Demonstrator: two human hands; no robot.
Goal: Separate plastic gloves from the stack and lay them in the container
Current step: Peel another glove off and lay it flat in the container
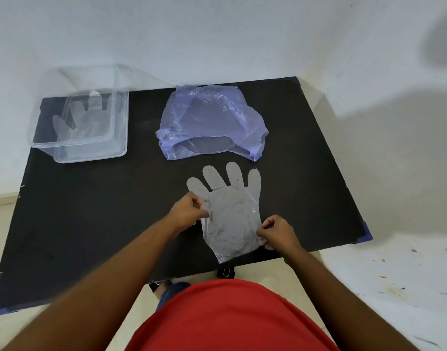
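A stack of translucent plastic gloves (232, 214) lies flat on the black board, fingers pointing away from me. My left hand (189, 211) pinches the stack's left edge near the thumb. My right hand (277, 233) pinches the right edge close to the cuff. A clear plastic container (121, 127) stands at the board's far left, and at least one glove (83, 120) lies flat inside it.
A crumpled blue-violet plastic bag (212, 120) lies just beyond the glove stack. The black board (90, 211) sits low against a white wall, with its near edge by my red shirt. A metal clip (226, 272) hangs at that near edge.
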